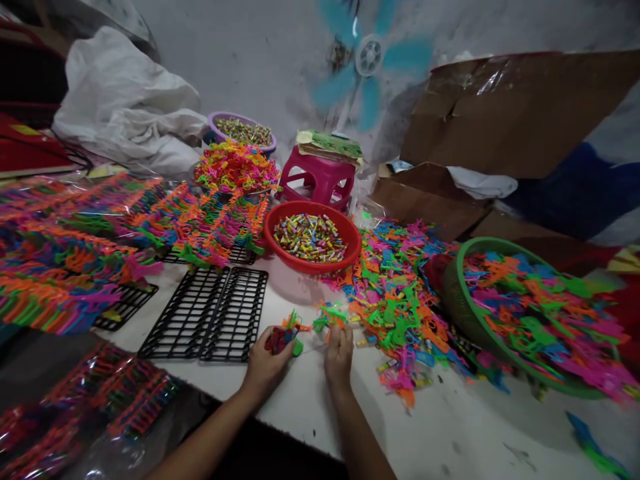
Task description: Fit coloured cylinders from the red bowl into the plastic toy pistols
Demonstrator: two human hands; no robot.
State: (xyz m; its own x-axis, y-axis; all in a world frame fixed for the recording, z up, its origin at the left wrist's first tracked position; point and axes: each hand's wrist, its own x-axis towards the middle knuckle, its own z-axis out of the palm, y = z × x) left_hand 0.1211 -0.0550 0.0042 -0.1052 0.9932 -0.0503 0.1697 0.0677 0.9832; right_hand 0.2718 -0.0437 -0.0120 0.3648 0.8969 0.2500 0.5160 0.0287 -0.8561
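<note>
My left hand (269,360) is closed around several small plastic toy pieces (286,339) in red, green and blue, above the white table. To its right, my right hand (340,357) has its fingers together at an orange and green plastic piece (332,313); its fingertips are partly hidden. Just right of that hand spreads a loose pile of bright plastic toy pieces (400,307), with small wrapped tubes among them. Left of my left hand lie black grid racks (234,317) with bare slots. Beyond both hands stands a red basin (356,250) holding small wrapped tubes (310,237).
Filled racks of colourful pieces (65,267) cover the left side. A green basket (457,280) heaped with pieces stands right. Behind are a pink stool (320,177), a purple basin (214,122), a spinning fan (370,57) and cardboard boxes (500,120). The table's front edge is near my forearms.
</note>
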